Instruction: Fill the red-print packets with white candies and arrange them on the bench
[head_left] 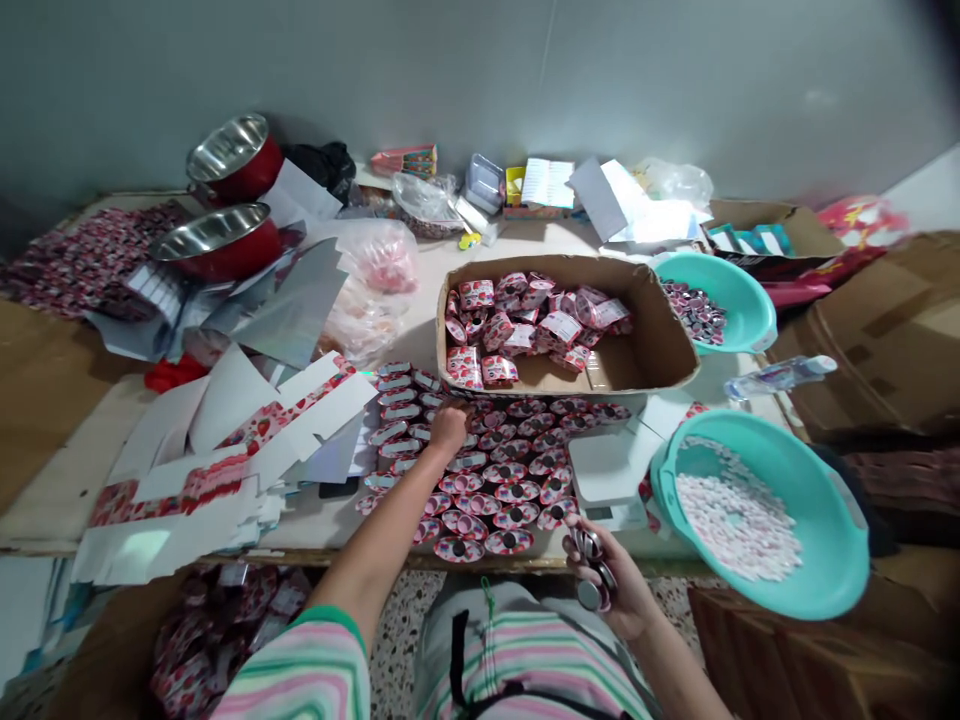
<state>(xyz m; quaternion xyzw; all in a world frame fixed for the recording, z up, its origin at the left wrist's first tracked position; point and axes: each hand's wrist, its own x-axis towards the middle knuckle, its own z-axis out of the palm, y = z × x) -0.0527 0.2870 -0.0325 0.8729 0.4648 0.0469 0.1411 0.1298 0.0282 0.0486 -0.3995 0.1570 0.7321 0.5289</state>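
Rows of small strawberry-printed cartons point(516, 492) stand close together on the table, with oval tops and openings. Some on the left side show shiny silvery pieces in their tops. My left hand point(450, 428) reaches in among the back rows by the big cardboard box, its fingers closed and pointing down. What they pinch, if anything, is hidden. Low at the table's front edge, my right hand point(616, 580) is closed around several small round silvery pieces point(591, 575) with pinkish edges, stacked in the palm and fingers.
Behind the rows, a cardboard box point(664, 345) holds loose printed packs. On the right are a teal basin point(832, 560) of white-pink pieces, another teal basin point(742, 295), a bottle point(780, 377) and a white scale point(602, 470). Flat cartons point(172, 520) and red bowls point(225, 250) lie left.
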